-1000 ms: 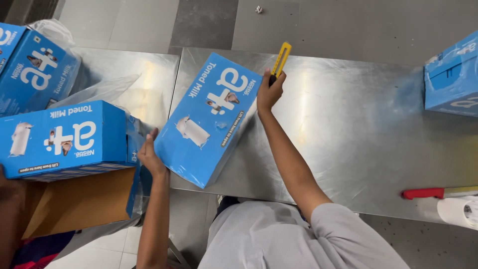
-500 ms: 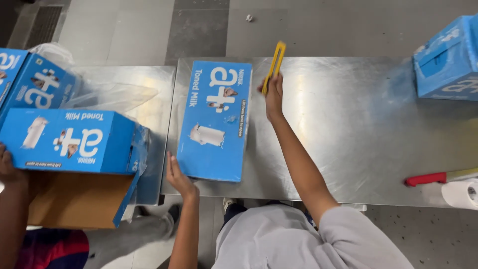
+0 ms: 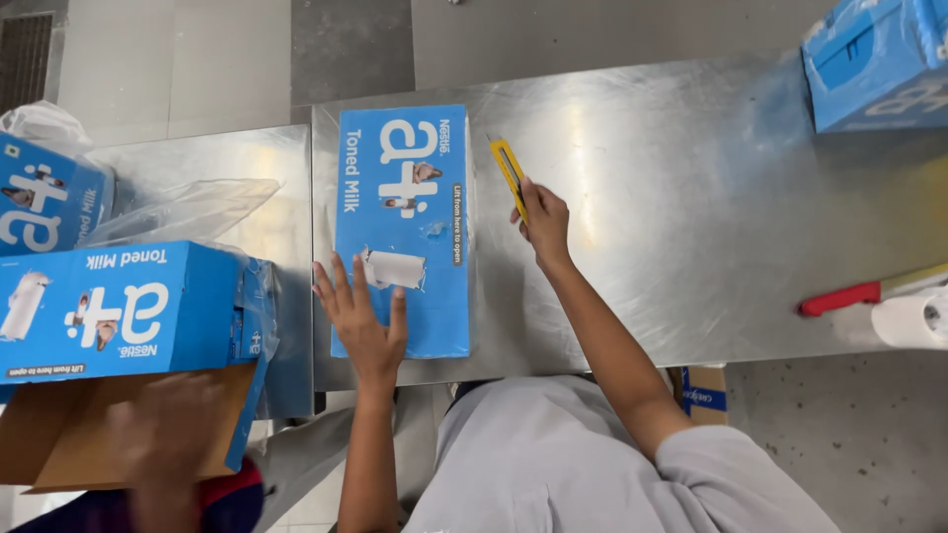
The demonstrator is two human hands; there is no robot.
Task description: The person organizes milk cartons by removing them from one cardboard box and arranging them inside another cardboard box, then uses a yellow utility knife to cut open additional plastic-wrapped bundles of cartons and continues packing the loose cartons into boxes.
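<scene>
Fingers (image 3: 341, 286) flat on carton (image 3: 403, 178) — cutter (image 3: 509, 176) alongside

A second ago the blue milk carton (image 3: 403, 229) stood tilted up off the steel surface (image 3: 671, 207), propped between both hands; now it lies flat, square to the near edge. The left hand (image 3: 362, 321) has moved from the carton's left side onto its near end, palm down, fingers (image 3: 336, 286) spread. The right hand (image 3: 542, 223) has left the carton's far corner and now sits just right of it, the yellow utility knife (image 3: 510, 175) pointing away.
</scene>
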